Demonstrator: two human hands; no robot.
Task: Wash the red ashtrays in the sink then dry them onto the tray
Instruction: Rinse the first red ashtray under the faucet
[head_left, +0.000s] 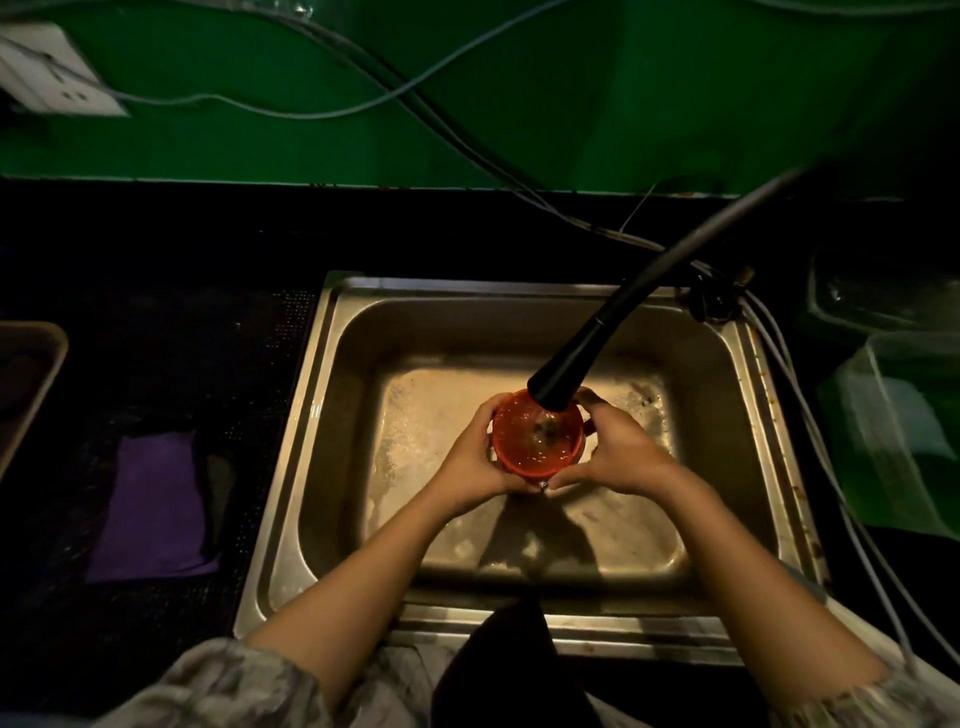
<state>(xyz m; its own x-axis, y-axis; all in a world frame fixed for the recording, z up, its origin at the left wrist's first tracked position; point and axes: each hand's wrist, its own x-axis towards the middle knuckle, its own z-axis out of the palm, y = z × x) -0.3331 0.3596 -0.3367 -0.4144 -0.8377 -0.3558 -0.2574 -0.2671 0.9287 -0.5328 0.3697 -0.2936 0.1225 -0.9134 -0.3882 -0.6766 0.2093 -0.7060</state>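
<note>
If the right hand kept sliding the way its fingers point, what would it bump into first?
Nothing new: the right hand already grips the red ashtray, fingers pointing up-left. Past it, probably the black faucet head, though depth is unclear.

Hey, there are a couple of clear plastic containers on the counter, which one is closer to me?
The nearer clear container, right of the sink, with something green and white inside. The other container sits beyond it, toward the green wall, darker and harder to see.
</note>
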